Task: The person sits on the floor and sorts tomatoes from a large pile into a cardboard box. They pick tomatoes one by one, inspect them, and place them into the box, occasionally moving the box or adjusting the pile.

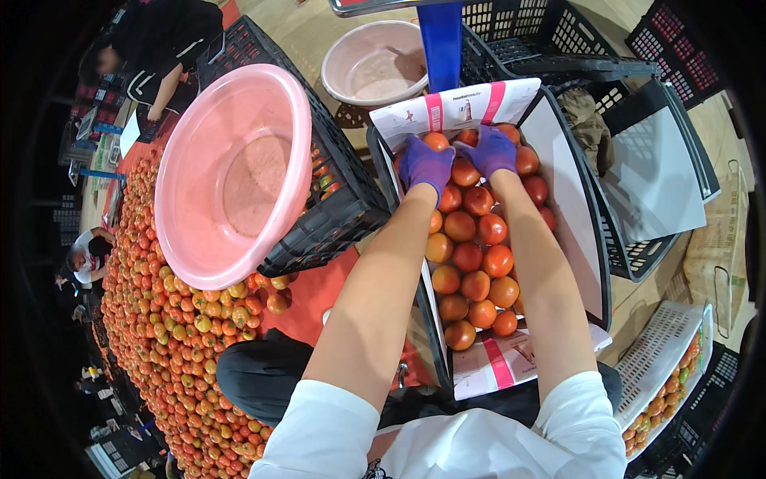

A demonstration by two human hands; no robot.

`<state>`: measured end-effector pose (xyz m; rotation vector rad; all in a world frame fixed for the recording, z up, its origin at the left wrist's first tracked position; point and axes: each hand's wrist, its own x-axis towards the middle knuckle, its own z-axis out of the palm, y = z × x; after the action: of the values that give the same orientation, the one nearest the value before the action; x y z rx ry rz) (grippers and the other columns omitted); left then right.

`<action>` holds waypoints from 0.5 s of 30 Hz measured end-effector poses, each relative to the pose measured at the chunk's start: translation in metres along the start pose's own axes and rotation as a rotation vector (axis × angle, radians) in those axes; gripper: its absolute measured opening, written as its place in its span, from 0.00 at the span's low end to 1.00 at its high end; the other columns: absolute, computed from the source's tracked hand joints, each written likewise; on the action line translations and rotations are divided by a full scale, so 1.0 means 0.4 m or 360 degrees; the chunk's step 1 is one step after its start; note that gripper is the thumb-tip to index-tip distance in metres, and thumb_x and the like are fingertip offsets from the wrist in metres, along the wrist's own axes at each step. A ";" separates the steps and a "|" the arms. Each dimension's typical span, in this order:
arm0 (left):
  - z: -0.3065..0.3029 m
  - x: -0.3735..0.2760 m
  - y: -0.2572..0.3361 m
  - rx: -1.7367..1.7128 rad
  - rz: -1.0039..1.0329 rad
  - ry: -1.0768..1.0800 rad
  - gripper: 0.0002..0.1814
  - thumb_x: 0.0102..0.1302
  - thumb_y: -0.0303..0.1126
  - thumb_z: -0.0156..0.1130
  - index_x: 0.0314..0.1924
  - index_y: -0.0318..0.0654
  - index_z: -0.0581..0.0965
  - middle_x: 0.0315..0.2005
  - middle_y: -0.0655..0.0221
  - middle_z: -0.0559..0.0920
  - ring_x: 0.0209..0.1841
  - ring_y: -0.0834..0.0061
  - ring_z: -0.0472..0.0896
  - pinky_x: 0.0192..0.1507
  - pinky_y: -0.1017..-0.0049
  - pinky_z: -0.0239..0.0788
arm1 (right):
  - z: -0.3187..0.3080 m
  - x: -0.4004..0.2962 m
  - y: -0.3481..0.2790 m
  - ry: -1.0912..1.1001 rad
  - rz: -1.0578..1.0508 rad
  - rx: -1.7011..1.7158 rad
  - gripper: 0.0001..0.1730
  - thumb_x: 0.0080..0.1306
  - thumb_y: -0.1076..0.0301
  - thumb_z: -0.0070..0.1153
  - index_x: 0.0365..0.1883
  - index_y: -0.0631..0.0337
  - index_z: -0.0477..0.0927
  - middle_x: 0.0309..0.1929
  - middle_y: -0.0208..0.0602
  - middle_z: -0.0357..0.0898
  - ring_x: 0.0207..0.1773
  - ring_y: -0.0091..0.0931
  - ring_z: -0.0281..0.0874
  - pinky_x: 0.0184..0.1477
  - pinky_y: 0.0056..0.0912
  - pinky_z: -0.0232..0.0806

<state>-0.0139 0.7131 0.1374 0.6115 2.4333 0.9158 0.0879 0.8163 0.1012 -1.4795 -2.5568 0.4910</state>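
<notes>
Both my hands wear purple gloves and reach into the far end of a black plastic crate (598, 263) lined with printed paper sheets (419, 114). Tomatoes (468, 256) lie in rows inside it. My left hand (426, 163) rests among the tomatoes near the left wall, next to an orange-red tomato (435, 142). Close beside it, my right hand (491, 151) is over tomatoes by the far paper flap. The fingers of both hands are partly hidden, so any grip on a tomato cannot be made out.
A pink plastic basin (293, 239) tilts on a black crate (335, 233) at the left, beside a large tomato heap (179, 335). Beyond the lined crate are a blue post (440, 48) and another basin (335, 78). Paper sheets (658, 185) lie at the right. A person (173, 36) is at upper left.
</notes>
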 end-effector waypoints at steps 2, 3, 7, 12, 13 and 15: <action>0.027 -0.012 0.022 -0.0066 0.0123 0.0118 0.41 0.45 0.44 0.75 0.55 0.29 0.70 0.50 0.45 0.78 0.53 0.49 0.77 0.57 0.61 0.66 | 0.041 0.026 0.041 0.0095 0.0001 -0.0140 0.22 0.57 0.49 0.61 0.43 0.54 0.79 0.45 0.46 0.80 0.50 0.40 0.78 0.50 0.42 0.70; 0.043 -0.009 0.014 -0.0011 0.0228 0.0144 0.41 0.45 0.43 0.75 0.56 0.30 0.69 0.50 0.45 0.77 0.53 0.48 0.76 0.58 0.61 0.66 | 0.059 0.037 0.047 0.0134 -0.0014 -0.0201 0.21 0.56 0.48 0.61 0.40 0.54 0.79 0.43 0.46 0.80 0.49 0.40 0.79 0.49 0.43 0.70; 0.065 -0.004 -0.043 0.0114 0.0478 0.0241 0.39 0.48 0.39 0.73 0.58 0.32 0.68 0.54 0.45 0.74 0.58 0.49 0.71 0.60 0.61 0.62 | 0.042 0.010 0.020 0.0132 -0.0040 -0.0009 0.18 0.57 0.57 0.60 0.44 0.54 0.76 0.48 0.41 0.78 0.52 0.39 0.76 0.50 0.45 0.68; 0.107 -0.026 -0.004 0.0099 0.0538 0.0040 0.35 0.53 0.35 0.69 0.59 0.32 0.68 0.55 0.45 0.73 0.59 0.48 0.70 0.61 0.61 0.61 | 0.034 0.003 0.102 0.0357 -0.0240 0.0093 0.19 0.57 0.61 0.59 0.46 0.56 0.74 0.48 0.42 0.77 0.53 0.39 0.75 0.52 0.45 0.68; 0.107 -0.018 -0.014 0.0108 0.0551 0.0047 0.35 0.53 0.34 0.69 0.59 0.32 0.67 0.55 0.45 0.73 0.59 0.48 0.70 0.61 0.61 0.62 | 0.043 -0.021 0.098 0.0435 -0.0318 0.0054 0.19 0.58 0.61 0.58 0.47 0.56 0.74 0.49 0.42 0.77 0.53 0.39 0.75 0.52 0.45 0.68; 0.112 0.000 -0.025 0.0121 0.0588 0.0049 0.35 0.53 0.34 0.69 0.60 0.32 0.67 0.54 0.45 0.73 0.58 0.48 0.71 0.61 0.61 0.62 | 0.056 -0.065 0.099 0.0597 -0.0464 -0.0033 0.20 0.59 0.60 0.57 0.48 0.57 0.74 0.50 0.42 0.77 0.53 0.38 0.75 0.52 0.44 0.68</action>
<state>0.0090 0.7279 0.1004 1.1085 2.4344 0.9798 0.1267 0.8076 0.0673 -1.0551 -2.4165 0.1308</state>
